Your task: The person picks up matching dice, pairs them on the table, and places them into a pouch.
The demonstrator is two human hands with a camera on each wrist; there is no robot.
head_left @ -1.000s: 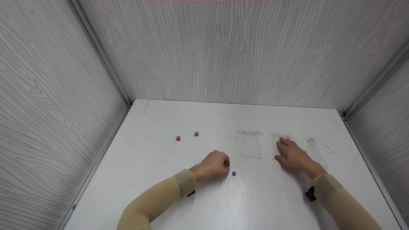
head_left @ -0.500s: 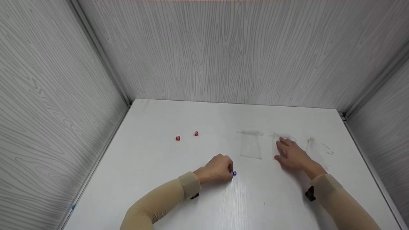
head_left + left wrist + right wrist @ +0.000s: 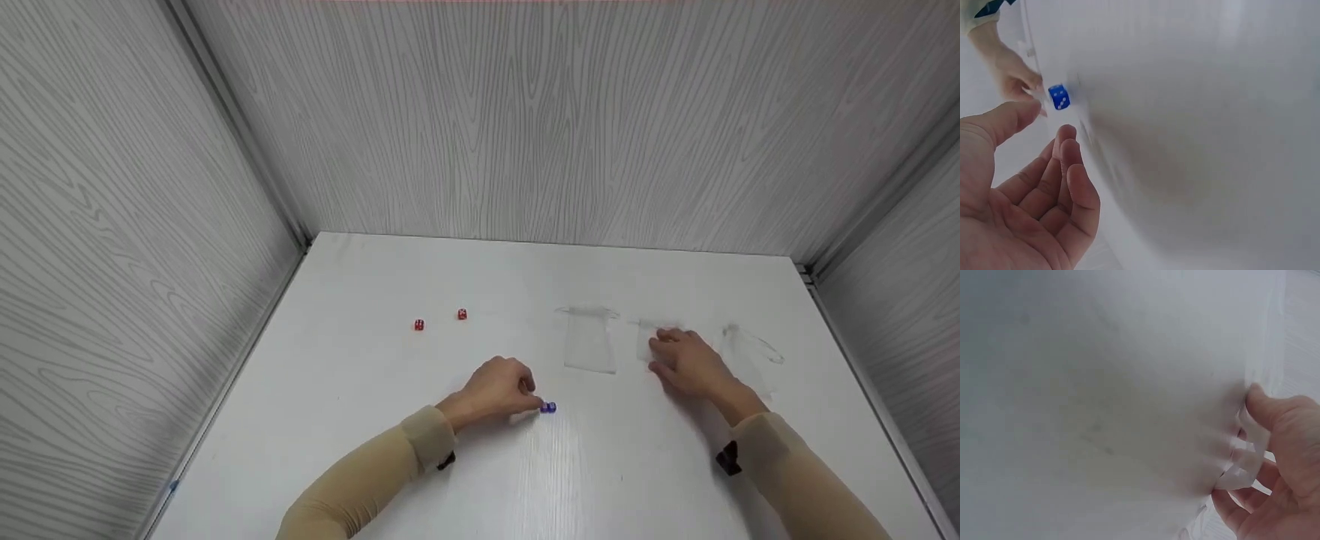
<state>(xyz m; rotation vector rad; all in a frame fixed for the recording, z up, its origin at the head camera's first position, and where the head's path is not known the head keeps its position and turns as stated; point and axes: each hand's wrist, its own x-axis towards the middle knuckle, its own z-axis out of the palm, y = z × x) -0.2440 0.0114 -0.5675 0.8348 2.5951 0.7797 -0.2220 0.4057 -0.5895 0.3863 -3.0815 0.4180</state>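
Note:
Two blue dice sit side by side on the white table. My left hand is just left of them, its thumb tip right at the nearer die. In the left wrist view, thumb and loosely bent fingers stand apart, with a blue die beyond their tips and nothing held. My right hand is on the middle sheer white drawstring pouch and covers much of it. Its thumb and curled fingers gather the thin fabric between them in the right wrist view, fingertips down at the tabletop.
A pair of red dice lies farther back on the left. One sheer pouch is flat between the hands, and another pouch lies right of my right hand. Grey wood-grain walls enclose the table at the back and sides.
My left hand has set a blue die against the other one, opened its fingers and drawn back slightly left. Under my right hand, the middle pouch has bunched up and its lower edge has shifted.

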